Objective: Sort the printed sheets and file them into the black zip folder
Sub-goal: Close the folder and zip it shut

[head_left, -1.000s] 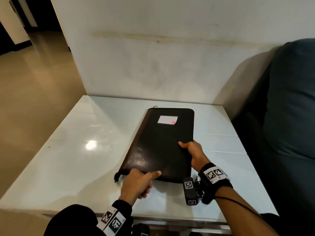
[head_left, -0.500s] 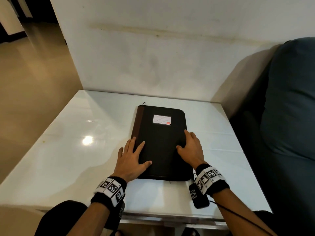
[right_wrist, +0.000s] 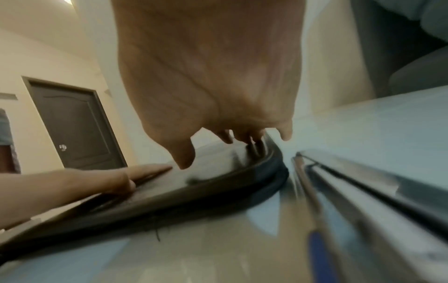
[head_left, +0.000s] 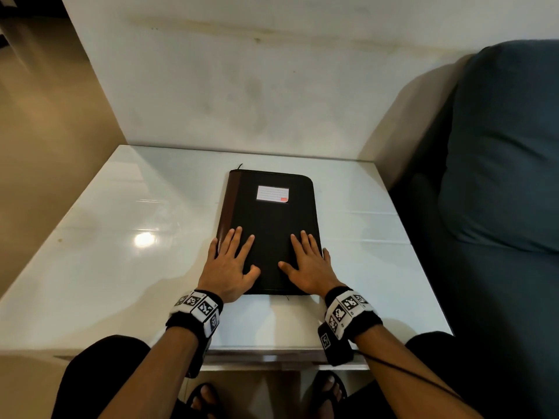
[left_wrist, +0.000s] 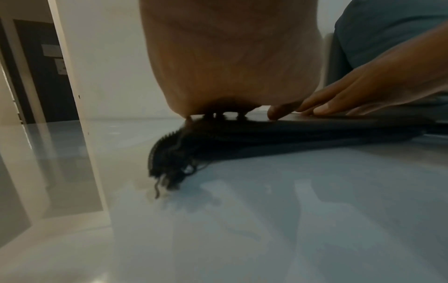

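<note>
The black zip folder lies closed and flat on the white table, square to me, with a white label near its far end and a brown spine strip on the left. My left hand rests flat on its near left part, fingers straight and spread. My right hand lies flat on its near right part in the same way. In the left wrist view the folder's frayed near corner sits under my palm. The right wrist view shows the folder's rounded edge. No printed sheets are visible.
A pale wall stands right behind the table. A dark blue sofa sits close on the right. Tiled floor opens to the left. My knees and sandalled feet are below the table's near edge.
The folder went from tilted and gripped at its near edge to lying straight on the table. Both hands let go of the edge and flattened on its cover.
</note>
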